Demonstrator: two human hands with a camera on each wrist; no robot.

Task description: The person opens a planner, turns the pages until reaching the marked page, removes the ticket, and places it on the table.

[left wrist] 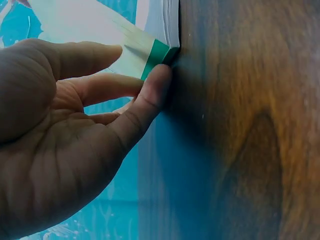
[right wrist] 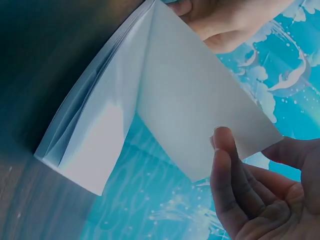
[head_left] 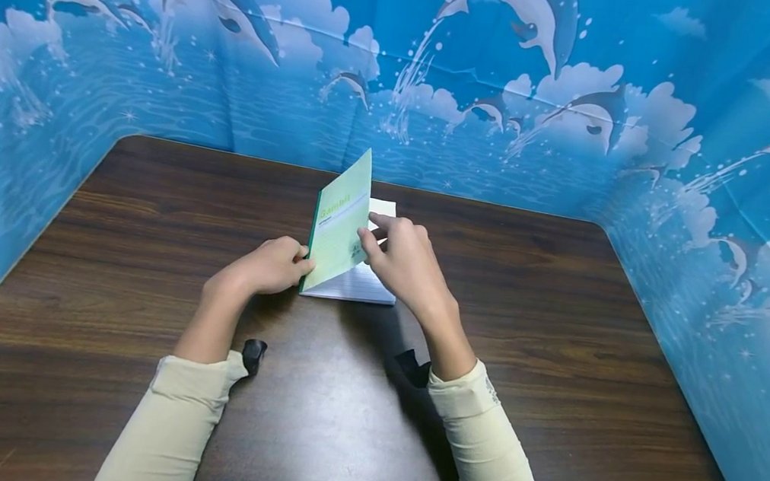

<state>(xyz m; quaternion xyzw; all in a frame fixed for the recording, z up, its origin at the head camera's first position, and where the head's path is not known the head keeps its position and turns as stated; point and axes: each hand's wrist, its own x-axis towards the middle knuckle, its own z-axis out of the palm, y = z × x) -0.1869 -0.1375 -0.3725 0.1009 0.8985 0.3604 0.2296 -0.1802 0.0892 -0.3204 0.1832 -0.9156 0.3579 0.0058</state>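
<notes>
A notebook (head_left: 339,229) with a pale green cover and a dark green spine lies on the table, its front cover (right wrist: 200,100) raised at a steep slant. White ruled pages (head_left: 357,284) show beneath it. The right hand (head_left: 405,261) pinches the cover's free edge between thumb and fingers; in the right wrist view its fingertips lie against the cover's white inner side. At the spine's near end, the left hand (head_left: 273,265) holds the notebook with bent fingers. Its fingertip rests right at the green spine (left wrist: 157,55) in the left wrist view.
A dark wood-grain table (head_left: 113,278) spreads around the notebook. Blue curtains (head_left: 287,102) printed with dolphins and clouds stand behind and along both sides of it. Black straps (head_left: 253,355) show at the cuffs of the pale yellow sleeves (head_left: 166,420).
</notes>
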